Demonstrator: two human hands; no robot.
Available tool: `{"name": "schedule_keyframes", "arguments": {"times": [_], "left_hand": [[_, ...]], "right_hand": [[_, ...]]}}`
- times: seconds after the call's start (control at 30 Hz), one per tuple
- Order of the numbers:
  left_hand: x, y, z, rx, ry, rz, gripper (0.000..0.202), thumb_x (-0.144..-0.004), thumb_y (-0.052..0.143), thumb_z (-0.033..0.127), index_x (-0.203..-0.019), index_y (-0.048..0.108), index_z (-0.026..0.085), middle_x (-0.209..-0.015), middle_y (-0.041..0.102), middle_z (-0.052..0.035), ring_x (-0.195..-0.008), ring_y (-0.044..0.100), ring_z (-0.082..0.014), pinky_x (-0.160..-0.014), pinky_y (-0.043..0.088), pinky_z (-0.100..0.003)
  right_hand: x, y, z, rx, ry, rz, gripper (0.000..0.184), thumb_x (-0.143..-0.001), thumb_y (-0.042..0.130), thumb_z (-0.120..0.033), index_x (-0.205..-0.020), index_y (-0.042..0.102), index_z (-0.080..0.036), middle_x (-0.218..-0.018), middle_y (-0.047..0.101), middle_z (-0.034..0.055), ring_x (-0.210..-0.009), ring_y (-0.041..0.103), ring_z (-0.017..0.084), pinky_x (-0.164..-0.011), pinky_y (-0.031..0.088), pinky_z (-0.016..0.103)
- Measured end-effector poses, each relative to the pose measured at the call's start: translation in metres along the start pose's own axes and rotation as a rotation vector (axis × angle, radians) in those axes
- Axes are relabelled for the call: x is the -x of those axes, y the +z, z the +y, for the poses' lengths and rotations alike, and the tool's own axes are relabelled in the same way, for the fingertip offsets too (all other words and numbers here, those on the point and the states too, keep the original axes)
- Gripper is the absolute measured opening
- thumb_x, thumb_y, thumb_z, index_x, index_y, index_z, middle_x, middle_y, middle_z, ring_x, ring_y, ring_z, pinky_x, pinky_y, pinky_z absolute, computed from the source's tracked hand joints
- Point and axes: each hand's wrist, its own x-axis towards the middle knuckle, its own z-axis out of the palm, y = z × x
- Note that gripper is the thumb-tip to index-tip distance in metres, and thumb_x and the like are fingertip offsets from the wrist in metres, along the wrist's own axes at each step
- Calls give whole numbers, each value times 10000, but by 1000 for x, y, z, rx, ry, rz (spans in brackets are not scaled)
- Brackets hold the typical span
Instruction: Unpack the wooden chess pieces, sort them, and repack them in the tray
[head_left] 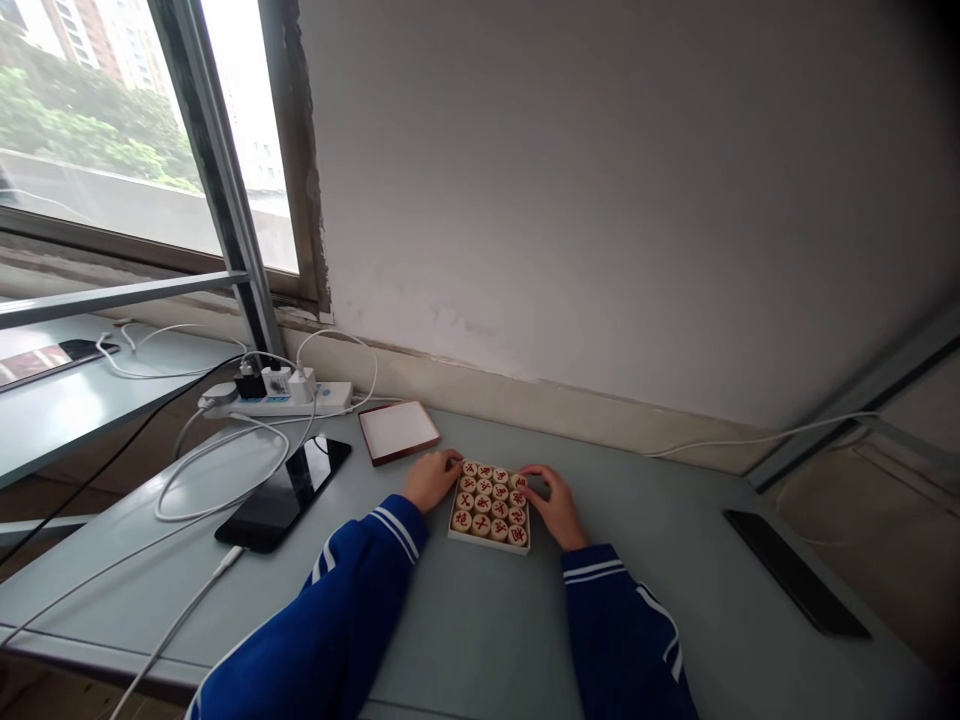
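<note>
A small square box (487,543) full of round wooden chess pieces (491,501) with red characters sits on the grey table (480,620). My left hand (430,480) rests against the box's left side, fingers curled at its far corner. My right hand (553,505) lies against the right side, fingers bent onto the box's far right corner. Both sleeves are blue with white stripes.
The box's lid (398,431) lies face down just left of the box. A black phone (287,492) on a white cable lies further left, behind it a power strip (276,398) with chargers. Another dark phone (795,572) lies at the right. A wall stands close behind.
</note>
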Motion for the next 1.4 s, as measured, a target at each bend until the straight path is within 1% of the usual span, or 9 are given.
{"name": "schedule_keyframes", "arguments": {"times": [0.13,0.3,0.37,0.47,0.6,0.67,0.83,1.13,1.4], "left_hand": [[-1,-2,1,-20,1,-20,316,-815,398,412,-960,617,235,-875,642,-52,-812,573,-200,-670,401,-258],[-2,-4,1,-21,1,-39,335,-817,403,428,-980,616,227,-873,639,-50,-819,569,-188,-700,405,-251],[-2,-4,0,-18,0,-45,333,-817,405,427,-983,613,228,-871,639,-47,-811,568,-185,-696,404,-247],[-3,-3,-1,-21,8,-49,336,-816,400,434,-969,615,226,-850,635,-50,-801,564,-187,-680,400,-249],[-4,-4,-2,-15,24,-46,330,-814,396,436,-954,614,232,-838,632,-44,-793,560,-187,-659,393,-249],[-3,-4,-2,-14,23,-44,329,-812,396,432,-953,614,231,-836,632,-43,-790,560,-186,-652,390,-248],[-3,-4,-1,-8,19,-54,324,-809,401,418,-955,619,229,-832,634,-41,-797,562,-183,-663,392,-245],[-4,-5,0,-5,-10,-68,326,-806,414,409,-973,620,219,-888,636,-52,-839,565,-190,-703,406,-249],[-4,-4,-2,-14,25,-56,332,-813,403,430,-960,621,227,-829,638,-42,-788,573,-184,-669,405,-249]], "right_hand": [[-1,0,0,-127,55,18,238,-699,595,-387,-843,574,-199,-842,614,38,-795,550,178,-771,428,328],[-5,-8,16,-299,216,163,364,-645,624,-461,-863,562,-176,-853,617,57,-762,565,174,-742,449,330],[-4,-13,25,-296,266,134,395,-640,613,-496,-859,566,-171,-841,619,63,-745,568,180,-727,452,335],[-2,-19,32,-80,255,68,391,-681,552,-529,-835,591,-172,-800,605,68,-702,544,184,-724,439,358],[0,-24,22,265,133,248,452,-734,493,-516,-1032,567,-184,-989,529,107,-815,499,213,-795,391,409],[1,-25,10,329,45,196,383,-766,470,-491,-1033,586,-243,-1046,506,88,-914,467,229,-839,361,416],[7,-22,-13,361,-58,-141,255,-747,511,-494,-871,666,-335,-1099,508,34,-980,433,243,-878,327,426],[5,-21,-15,127,11,-107,241,-657,618,-444,-787,628,-240,-1021,570,42,-993,469,226,-883,346,396],[5,-47,3,-184,261,-185,293,-619,638,-441,-765,637,-187,-795,656,39,-700,573,177,-676,430,309]]}}
